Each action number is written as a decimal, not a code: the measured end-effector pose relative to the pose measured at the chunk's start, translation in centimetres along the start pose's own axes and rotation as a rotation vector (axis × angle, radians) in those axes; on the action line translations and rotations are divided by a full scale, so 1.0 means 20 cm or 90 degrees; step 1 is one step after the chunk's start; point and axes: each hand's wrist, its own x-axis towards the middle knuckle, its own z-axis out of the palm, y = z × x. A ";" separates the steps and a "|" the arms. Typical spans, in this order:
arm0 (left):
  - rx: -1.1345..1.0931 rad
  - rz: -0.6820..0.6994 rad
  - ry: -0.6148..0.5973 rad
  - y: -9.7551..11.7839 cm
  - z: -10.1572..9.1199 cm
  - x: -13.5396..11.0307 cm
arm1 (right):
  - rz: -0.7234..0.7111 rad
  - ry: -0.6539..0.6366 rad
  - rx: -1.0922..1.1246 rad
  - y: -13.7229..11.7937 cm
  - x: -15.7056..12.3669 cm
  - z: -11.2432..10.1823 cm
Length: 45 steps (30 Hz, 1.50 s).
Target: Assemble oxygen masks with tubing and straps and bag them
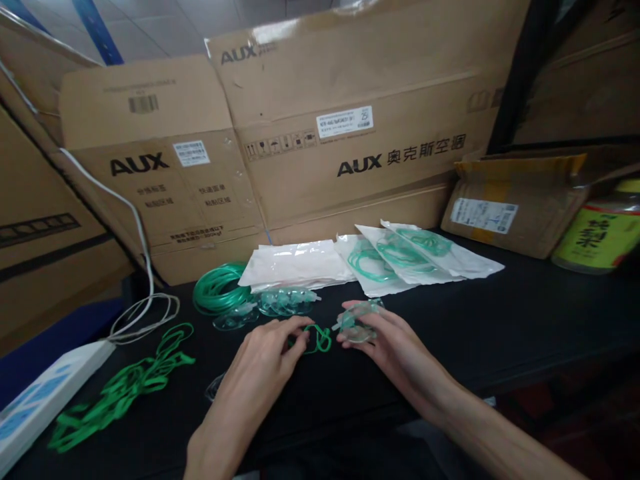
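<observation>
My left hand [267,353] pinches a thin green elastic strap [319,339] over the black table [525,320]. My right hand [383,337] is closed around a clear plastic mask [357,321] with a green fitting; the strap runs between the two hands. Just behind them lies a row of clear masks [280,303] and a coil of green tubing [217,288].
A heap of loose green straps [125,387] lies at the left, next to a white power strip [40,400] with its cable. Empty white bags [295,263] and sealed bags with green tubing [415,257] lie behind. Cardboard boxes [350,133] wall the back; a green-labelled jar [600,233] stands right.
</observation>
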 end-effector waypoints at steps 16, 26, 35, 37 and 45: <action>-0.004 0.194 -0.067 0.06 0.04 -0.03 | -0.003 0.050 0.008 0.01 0.03 -0.01; -0.073 0.174 -0.034 0.08 0.08 0.02 | -0.013 0.056 -0.005 -0.01 0.02 0.01; -0.182 0.103 0.119 0.08 0.02 0.05 | -0.019 -0.014 -0.034 -0.01 0.00 -0.01; -0.218 0.065 0.105 0.06 0.02 0.05 | -0.011 -0.029 -0.040 -0.01 0.00 -0.01; -0.493 -0.067 0.057 0.02 0.03 0.06 | -0.010 -0.070 -0.146 0.00 -0.01 0.02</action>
